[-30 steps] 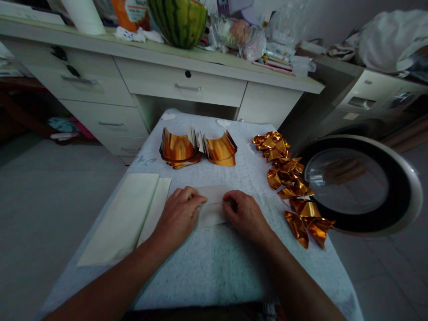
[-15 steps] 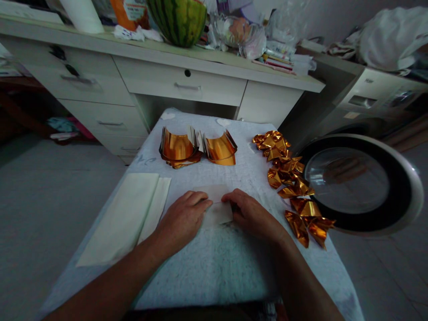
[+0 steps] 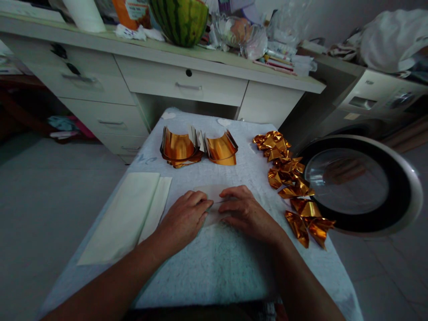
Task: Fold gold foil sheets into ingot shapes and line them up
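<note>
A small sheet of thin white paper (image 3: 213, 192) lies flat on the cloth-covered table between my hands, partly hidden by them. My left hand (image 3: 186, 213) is closed, its thumb and fingers pinching the paper's left side. Over the right side rests my right hand (image 3: 250, 215), fingers apart and touching the sheet. Behind them stand curved stacks of gold foil sheets (image 3: 180, 146). Folded gold foil pieces (image 3: 288, 171) form a row along the right of the table. Left of my left hand is a larger stack of white paper (image 3: 120, 214).
The table (image 3: 200, 276) meets a white drawer cabinet (image 3: 157, 80) at its far end. On the countertop are a cut watermelon (image 3: 180, 22), an orange pouch (image 3: 132, 13) and plastic bags. A washing machine's open round door (image 3: 414, 187) stands close to the table's right edge.
My right hand's fingers have loosened from the paper and spread out over it. The lifted part of the paper now lies flatter. My left hand has stayed in place.
</note>
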Action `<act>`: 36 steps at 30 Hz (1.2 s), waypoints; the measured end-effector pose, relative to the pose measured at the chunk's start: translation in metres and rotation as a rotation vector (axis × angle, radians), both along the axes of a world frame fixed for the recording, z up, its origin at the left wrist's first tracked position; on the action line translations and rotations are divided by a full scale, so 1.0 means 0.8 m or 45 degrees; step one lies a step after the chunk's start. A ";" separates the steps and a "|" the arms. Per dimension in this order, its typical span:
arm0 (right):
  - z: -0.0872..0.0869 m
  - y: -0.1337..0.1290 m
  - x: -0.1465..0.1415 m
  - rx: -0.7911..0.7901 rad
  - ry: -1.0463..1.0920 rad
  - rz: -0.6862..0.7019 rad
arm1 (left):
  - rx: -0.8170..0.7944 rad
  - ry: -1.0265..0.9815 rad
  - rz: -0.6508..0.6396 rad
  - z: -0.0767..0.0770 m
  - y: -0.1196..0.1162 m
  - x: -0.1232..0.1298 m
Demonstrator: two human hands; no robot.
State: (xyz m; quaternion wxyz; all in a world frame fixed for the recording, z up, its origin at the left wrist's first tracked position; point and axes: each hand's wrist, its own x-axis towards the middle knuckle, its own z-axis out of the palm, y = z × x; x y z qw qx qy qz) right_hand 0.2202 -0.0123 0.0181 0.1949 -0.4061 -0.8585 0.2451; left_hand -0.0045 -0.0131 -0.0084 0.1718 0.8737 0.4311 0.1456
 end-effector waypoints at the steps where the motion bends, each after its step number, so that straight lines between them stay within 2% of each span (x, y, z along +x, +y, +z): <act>1: 0.000 0.000 -0.001 0.009 -0.006 0.011 | -0.008 0.005 0.003 0.001 0.000 0.001; 12: -0.002 0.004 0.000 0.001 0.028 0.049 | -0.068 -0.061 -0.031 0.009 0.003 -0.005; 20: -0.001 0.007 0.003 -0.184 0.165 0.006 | -0.099 -0.108 -0.022 0.013 0.004 -0.008; 27: -0.014 0.012 0.001 -0.234 0.190 -0.209 | -0.145 -0.144 0.077 0.014 0.010 -0.011; 32: -0.020 0.013 -0.013 -0.248 0.163 -0.438 | -0.190 -0.158 0.262 0.017 0.009 -0.007; 36: -0.024 0.013 -0.022 -0.262 0.151 -0.540 | -0.192 -0.188 0.379 0.012 0.007 -0.004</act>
